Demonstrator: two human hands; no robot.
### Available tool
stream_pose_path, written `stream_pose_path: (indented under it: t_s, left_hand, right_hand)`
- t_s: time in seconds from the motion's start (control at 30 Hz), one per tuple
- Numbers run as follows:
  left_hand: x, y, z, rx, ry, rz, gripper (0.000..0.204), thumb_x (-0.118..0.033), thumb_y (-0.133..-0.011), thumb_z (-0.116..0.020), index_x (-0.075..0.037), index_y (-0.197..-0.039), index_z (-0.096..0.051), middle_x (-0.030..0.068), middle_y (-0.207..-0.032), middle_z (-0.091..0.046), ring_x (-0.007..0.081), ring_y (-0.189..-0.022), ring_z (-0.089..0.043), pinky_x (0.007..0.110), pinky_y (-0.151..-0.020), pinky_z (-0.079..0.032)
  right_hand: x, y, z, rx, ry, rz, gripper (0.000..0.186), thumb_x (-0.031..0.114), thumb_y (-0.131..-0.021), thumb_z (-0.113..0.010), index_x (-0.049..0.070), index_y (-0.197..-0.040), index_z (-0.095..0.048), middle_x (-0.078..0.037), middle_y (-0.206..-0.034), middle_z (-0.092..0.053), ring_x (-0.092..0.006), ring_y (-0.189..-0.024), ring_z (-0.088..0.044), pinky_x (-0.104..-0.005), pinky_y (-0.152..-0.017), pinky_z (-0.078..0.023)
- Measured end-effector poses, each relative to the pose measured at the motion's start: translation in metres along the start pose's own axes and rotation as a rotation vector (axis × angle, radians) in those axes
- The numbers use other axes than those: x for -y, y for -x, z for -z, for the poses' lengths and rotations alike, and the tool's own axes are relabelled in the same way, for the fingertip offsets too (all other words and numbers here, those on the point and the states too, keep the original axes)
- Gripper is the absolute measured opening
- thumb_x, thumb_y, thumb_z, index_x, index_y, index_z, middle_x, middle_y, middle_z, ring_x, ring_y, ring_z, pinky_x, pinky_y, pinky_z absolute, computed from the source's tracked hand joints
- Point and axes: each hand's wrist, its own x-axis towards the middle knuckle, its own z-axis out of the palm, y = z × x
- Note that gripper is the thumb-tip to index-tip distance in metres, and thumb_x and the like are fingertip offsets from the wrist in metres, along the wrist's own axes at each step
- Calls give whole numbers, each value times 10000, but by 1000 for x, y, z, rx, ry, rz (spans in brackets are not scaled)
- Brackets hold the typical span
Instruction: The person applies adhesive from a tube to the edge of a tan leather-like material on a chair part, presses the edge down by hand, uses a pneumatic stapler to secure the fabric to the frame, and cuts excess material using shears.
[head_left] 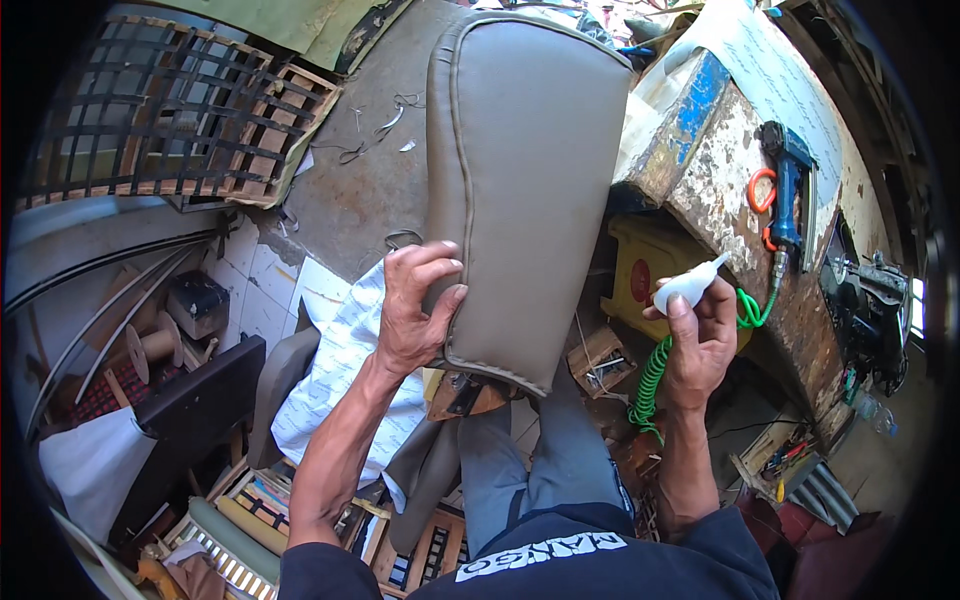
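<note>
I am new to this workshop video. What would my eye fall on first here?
First, the big grey upholstered seat cushion in the centre, gripped at its lower left edge by the left hand. Next, the right hand to its right, holding a small white bottle, with a green coiled hose beside it.

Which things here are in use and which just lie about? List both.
In use: grey padded cushion, gripped by the left hand; white squeeze bottle, held in the right hand.

Lying about: blue air tool, green coiled hose, wooden spool, wooden lattice frame.
</note>
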Motion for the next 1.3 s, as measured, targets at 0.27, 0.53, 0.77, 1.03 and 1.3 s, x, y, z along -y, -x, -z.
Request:
stream_pose_path:
  t_s: [0.27, 0.53, 0.77, 1.03, 1.3]
  left_hand:
    - [1, -9, 7, 153, -401, -135, 434, -211, -879, -774, -163, -1303, -693, 125, -1479, -540, 355, -1403, -451, 561, -1123, -404]
    - [-31, -17, 13, 337, -900, -197, 412, -288, -900, -739, -215, -1302, -681, 98, -1508, -483, 332, -1400, -425, 705, -1081, -367]
    - [-19, -15, 17, 188, -553, -42, 425, -247, -846, -817, -232, -1263, -735, 171, -1518, -460, 430, -1383, -408, 568, -1129, -369]
    - [-14, -9, 4, 82, -305, -60, 405, -162, -871, -808, -158, -1264, -710, 163, -1467, -539, 380, -1382, -475, 484, -1155, -399]
    - [-25, 12, -8, -166, -161, 138, 378, -37, -996, -612, -25, -1371, -575, 177, -1405, -612, 346, -1369, -540, 424, -1163, -405]
  right_hand:
    - [-1, -11, 15, -86, 126, 33, 363, 122, -1004, -662, -41, -1297, -523, -153, -1112, -702, -166, -951, -697, -321, -803, -626]
    - [-12, -88, 65, -273, 438, 197, 263, 165, -989, -707, -7, -1178, -642, -73, -1060, -708, -121, -931, -640, -283, -843, -501]
    - [-38, -129, 96, -432, 722, 230, 330, 227, -968, -747, 3, -1196, -665, -63, -965, -718, -124, -863, -642, -300, -790, -520]
    - [-59, -141, 110, -506, 779, 253, 397, 301, -944, -780, -1, -1179, -673, -58, -927, -718, -146, -838, -652, -324, -775, -534]
    - [-58, -138, 104, -511, 903, 244, 480, 278, -950, -771, -16, -1289, -600, -94, -1011, -713, -161, -917, -672, -322, -832, -544]
